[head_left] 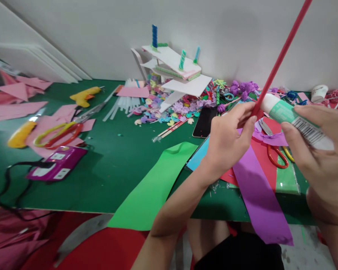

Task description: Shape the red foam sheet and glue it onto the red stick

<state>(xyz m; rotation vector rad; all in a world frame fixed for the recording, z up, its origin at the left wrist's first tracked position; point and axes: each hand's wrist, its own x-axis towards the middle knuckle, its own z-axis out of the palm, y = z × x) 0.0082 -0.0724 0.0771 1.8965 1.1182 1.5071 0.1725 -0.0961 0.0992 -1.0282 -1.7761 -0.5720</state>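
Note:
My left hand (228, 138) is closed around the lower end of a thin red stick (284, 48), which slants up to the right. In my right hand (321, 161) is a white and green glue stick (287, 112) with a barcode on its side. Its white end lies right against the red stick or just beside it; I cannot tell which. Below my hands a purple paper strip (261, 195) hangs over the table edge. Red-handled scissors (277, 159) rest on coloured sheets. A green paper strip (157, 183) lies left of my left forearm.
On the green table (112, 157), a layered white cardboard model (183, 69) stands among small flower shapes. Nearby are a black phone (204, 122), yellow glue guns (84, 96), more scissors (58, 135), a purple box (58, 163) with a black cord, and pink paper scraps.

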